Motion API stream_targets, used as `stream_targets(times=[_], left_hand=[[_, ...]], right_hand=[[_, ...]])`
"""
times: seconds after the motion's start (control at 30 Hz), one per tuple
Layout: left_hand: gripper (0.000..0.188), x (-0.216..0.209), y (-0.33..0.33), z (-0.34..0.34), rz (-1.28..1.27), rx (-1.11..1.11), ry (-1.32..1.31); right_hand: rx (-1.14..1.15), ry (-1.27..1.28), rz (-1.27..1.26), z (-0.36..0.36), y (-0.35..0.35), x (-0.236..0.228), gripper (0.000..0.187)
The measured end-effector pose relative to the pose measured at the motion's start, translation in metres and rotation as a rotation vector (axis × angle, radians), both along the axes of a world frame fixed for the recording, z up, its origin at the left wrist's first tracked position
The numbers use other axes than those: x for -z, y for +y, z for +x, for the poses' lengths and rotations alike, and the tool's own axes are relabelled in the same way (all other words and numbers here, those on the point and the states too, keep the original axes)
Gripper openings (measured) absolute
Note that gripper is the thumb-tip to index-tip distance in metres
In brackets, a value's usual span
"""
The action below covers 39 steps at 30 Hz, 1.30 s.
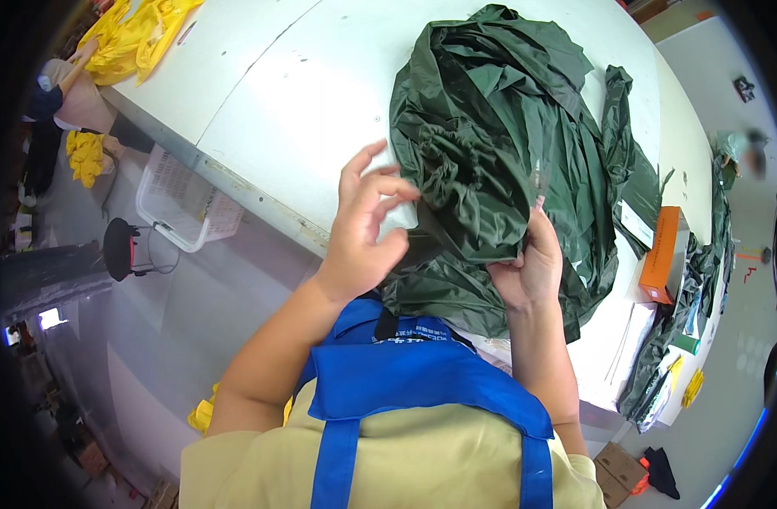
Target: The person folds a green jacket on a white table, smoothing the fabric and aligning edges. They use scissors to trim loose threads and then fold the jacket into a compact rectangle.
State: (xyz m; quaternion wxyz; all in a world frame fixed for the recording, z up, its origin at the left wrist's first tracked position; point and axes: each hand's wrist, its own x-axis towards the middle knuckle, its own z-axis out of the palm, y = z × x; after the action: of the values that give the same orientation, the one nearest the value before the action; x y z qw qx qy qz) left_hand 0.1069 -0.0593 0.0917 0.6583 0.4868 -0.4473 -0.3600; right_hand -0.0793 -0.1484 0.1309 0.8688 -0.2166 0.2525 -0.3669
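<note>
Left hand [367, 225] spread, right hand [531, 263] pinching dark green fabric [498, 76] on a white table [312, 93].

Far left: yellow fabric [147, 38] at the table edge, a person's hand [85, 53] at it; nearer, a white perforated basket [225, 216] below table level. Centre: left hand, fingers apart and curved, beside the fabric's left side; whether a fingertip touches, cannot tell. The fabric lies heaped across the table's near-right part, its near portion puckered. Right of that, thumb and fingers of the right hand grip the puckered portion's near-right edge. Right: an orange box [661, 254], papers [632, 339] nearer.
</note>
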Motion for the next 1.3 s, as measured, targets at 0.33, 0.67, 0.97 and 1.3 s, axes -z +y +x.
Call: stream_targets(times=[0.33,0.67,0.97,1.3], left_hand=[[0.041,-0.008,0.011,-0.019,0.461,0.215,0.945],[0.023,-0.023,0.008,-0.033,0.473,0.285,0.572],[0.016,-0.042,0.010,-0.046,0.331,0.238,0.584],[0.024,-0.050,0.013,-0.039,0.309,0.326,0.029]], right_hand=[[0.003,0.482,-0.541,-0.044,0.024,0.016,0.027],[-0.016,0.625,-0.618,-0.090,0.033,0.033,0.022],[0.073,0.565,-0.441,-0.082,0.027,0.009,0.035],[-0.253,0.879,-1.029,-0.045,0.022,-0.041,0.025]])
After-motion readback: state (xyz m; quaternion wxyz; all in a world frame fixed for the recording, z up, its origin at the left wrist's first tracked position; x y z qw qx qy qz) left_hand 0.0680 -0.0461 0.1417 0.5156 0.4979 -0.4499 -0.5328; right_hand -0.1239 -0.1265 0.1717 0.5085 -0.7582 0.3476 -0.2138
